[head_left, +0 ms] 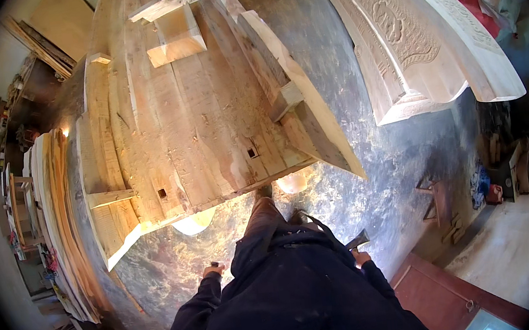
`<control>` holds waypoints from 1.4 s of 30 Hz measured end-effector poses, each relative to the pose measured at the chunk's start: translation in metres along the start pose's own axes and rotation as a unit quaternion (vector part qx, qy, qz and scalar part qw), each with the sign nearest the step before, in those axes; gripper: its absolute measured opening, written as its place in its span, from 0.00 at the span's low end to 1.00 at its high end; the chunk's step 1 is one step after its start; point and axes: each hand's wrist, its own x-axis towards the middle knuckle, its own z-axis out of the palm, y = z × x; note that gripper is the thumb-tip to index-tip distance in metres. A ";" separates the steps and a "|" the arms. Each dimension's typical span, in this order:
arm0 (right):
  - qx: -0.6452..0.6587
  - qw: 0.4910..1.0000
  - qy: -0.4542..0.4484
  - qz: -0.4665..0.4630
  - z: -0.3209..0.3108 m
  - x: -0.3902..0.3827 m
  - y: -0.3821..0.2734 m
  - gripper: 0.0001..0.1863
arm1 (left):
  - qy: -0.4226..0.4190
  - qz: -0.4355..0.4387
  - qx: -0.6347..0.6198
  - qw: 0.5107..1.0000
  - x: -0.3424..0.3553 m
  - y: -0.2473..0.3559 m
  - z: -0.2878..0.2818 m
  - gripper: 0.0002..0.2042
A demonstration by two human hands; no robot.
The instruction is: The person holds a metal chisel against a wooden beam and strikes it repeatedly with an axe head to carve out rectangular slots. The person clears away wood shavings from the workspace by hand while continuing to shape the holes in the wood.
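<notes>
Both my arms hang in dark sleeves beside my body. My left hand (214, 271) is closed, and a small dark end of something pokes up from it; its kind is too small to make out. In my right hand (361, 258) is a tool with a flared grey metal head (357, 240), held close under the head; the rest of it is hidden. In front of me lies a broad workbench of rough planks (188, 128) with two square holes near its near edge. Neither hand touches it. A squared wood block (175, 37) rests on its far part.
A large carved pale wood piece (393, 33) stands at the right. Long boards (58, 214) are stacked upright at the left. A brown door panel (445, 294) lies low at the right. Wood shavings are strewn over the dark floor (179, 272). An angled plank (316, 107) edges the bench's right.
</notes>
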 end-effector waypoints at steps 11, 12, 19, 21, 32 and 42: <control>0.048 0.994 0.012 0.097 0.012 0.014 0.013 0.30 | 0.073 0.244 -0.187 0.949 0.006 0.152 0.026 0.23; 0.057 0.991 0.030 0.118 0.003 0.007 0.023 0.30 | 0.058 0.285 -0.183 0.939 -0.018 0.198 0.030 0.25; 0.108 0.982 0.038 0.150 0.010 -0.020 0.004 0.27 | 0.002 0.456 -0.383 0.804 -0.150 0.359 -0.084 0.19; 0.118 0.980 0.034 0.157 0.014 -0.029 -0.006 0.26 | -0.043 0.473 -0.437 0.764 -0.187 0.397 -0.115 0.20; 0.183 0.968 0.048 0.164 -0.018 -0.066 -0.055 0.23 | -0.158 0.479 -0.548 0.667 -0.177 0.537 -0.103 0.18; 0.177 0.967 0.092 0.157 -0.046 -0.087 -0.096 0.21 | -0.170 0.518 -0.508 0.667 -0.119 0.549 -0.065 0.14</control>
